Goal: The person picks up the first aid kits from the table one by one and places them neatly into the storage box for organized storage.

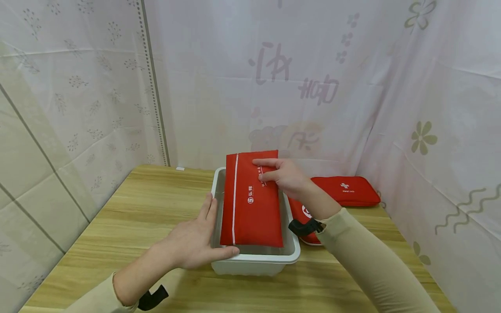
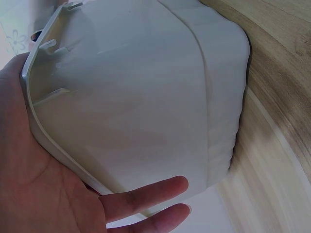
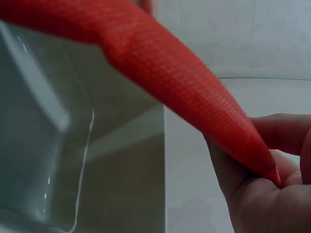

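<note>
A flat red pouch [image 1: 254,221] with a white stripe and white print is tilted over a light grey plastic bin [image 1: 258,258]. My right hand [image 1: 287,176] pinches the pouch near its far right corner, fingers on top and thumb beneath. In the right wrist view the edge of the red pouch [image 3: 180,82] runs into that hand, above the bin's hollow inside. My left hand [image 1: 192,243] rests at the bin's near left corner, thumb along the front rim. Seen from the left wrist, two straight fingers [image 2: 146,196] lie along the bin's outer wall [image 2: 131,111].
On the wooden table [image 1: 156,200], right of the bin, lies a red first aid case [image 1: 358,189] with a white cross. Another red case [image 1: 312,239] sits against the bin, partly behind my right wrist. Patterned curtains [image 1: 219,87] enclose the table's back and sides.
</note>
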{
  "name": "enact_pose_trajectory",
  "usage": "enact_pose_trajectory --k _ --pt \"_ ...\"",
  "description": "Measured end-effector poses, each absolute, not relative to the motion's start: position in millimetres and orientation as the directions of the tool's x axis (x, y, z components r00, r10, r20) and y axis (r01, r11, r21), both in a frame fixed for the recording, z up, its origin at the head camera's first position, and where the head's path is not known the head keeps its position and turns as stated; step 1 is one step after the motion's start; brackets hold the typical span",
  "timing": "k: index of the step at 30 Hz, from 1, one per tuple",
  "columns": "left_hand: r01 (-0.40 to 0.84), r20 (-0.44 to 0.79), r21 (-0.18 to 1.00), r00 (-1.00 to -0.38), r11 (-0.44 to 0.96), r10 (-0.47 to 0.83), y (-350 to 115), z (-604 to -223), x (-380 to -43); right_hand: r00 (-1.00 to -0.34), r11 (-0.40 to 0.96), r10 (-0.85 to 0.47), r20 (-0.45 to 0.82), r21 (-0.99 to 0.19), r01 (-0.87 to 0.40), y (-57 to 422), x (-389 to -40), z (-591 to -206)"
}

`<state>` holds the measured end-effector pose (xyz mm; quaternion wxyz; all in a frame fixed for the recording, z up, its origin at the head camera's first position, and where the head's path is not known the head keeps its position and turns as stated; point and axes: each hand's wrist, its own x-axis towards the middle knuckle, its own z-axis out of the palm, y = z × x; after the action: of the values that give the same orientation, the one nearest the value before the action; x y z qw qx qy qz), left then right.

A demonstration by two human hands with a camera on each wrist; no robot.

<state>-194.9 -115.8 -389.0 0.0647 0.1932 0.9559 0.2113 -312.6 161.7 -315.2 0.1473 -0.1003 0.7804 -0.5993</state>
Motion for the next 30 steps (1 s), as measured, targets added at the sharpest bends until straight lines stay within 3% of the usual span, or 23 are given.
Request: enact_pose_trajectory --k 30 --pt "0.333 -0.048 0.44 -0.919 0.834 0.392 -116.0 -388.8 -194.7 -0.837 0.419 -0.454 -0.305 -0.902 0.101 131.9 -307.8 -335.0"
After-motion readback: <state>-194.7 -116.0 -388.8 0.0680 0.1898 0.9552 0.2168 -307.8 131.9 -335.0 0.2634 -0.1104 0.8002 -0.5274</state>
